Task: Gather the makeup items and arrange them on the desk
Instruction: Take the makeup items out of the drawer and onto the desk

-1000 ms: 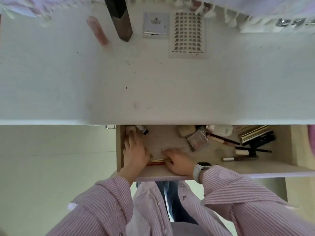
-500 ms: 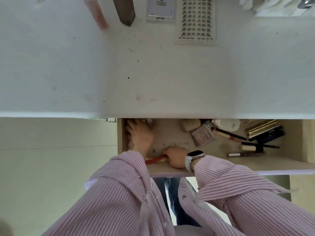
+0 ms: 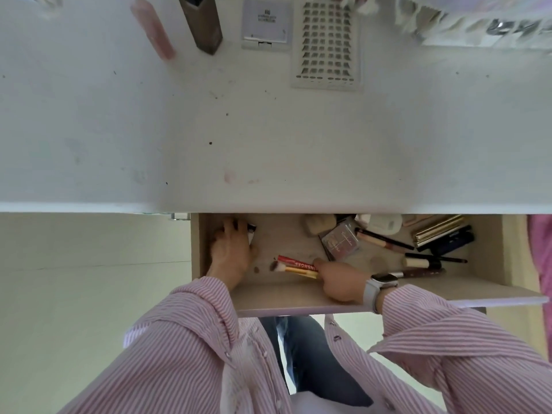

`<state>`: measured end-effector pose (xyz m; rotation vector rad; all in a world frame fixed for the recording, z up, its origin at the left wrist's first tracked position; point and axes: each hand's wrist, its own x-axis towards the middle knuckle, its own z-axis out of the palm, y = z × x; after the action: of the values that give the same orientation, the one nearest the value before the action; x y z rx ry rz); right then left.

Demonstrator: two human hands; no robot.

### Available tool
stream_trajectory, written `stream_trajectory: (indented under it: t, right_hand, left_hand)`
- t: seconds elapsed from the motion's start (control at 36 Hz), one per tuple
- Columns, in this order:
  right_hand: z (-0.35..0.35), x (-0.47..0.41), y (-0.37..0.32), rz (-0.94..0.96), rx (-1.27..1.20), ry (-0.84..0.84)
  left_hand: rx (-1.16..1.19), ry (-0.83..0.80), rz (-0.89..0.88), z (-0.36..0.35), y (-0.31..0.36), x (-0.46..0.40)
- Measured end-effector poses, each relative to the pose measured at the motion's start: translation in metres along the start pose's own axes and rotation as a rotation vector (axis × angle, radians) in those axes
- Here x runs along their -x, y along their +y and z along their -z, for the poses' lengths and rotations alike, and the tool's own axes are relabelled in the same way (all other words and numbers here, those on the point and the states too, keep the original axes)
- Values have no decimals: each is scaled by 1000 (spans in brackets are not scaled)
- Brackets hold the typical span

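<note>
Both arms in pink striped sleeves reach forward and down. The left hand (image 3: 231, 252) lies flat with fingers spread, pointing away. The right hand (image 3: 339, 279) has curled fingers pinching thin sticks, with a white watch on its wrist.

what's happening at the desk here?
A person is digging through the open drawer under the desk. The right hand grips a red tube and a small brush together. The left hand reaches into the drawer's back left corner onto a small item that is mostly hidden. A few makeup items already lie on the desktop; more remain in the drawer.
</note>
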<state>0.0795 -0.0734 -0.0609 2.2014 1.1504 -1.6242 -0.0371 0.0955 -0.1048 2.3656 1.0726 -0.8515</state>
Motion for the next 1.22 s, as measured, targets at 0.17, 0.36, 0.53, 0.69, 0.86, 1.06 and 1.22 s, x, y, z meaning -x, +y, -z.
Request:
stream_trajectory:
  t: [0.17,0.36,0.53,0.69,0.86,1.06,1.22]
  right_hand:
    - [11,19,11,24,-144,109]
    - [41,42,3,195,-291,255]
    - [95,51,-27,267,-560,597]
    - [156,18,-60,142,-584,703]
    - [183,-10,-85,81,-613,723]
    - [193,-20,-105,94,-629,798]
    - [183,-25,-104,115,-432,978]
  left_hand:
    - [12,-61,-292,10,-3,14]
    - [58,90,-471,49,-1,49]
    - [390,360,-428,102,14,65]
    - [570,485,-102,162,32,17]
    - [609,486,-21,190,37,-34]
    - [714,606,-100,207,36,-61]
    - [719,656,-193,205,28,-69]
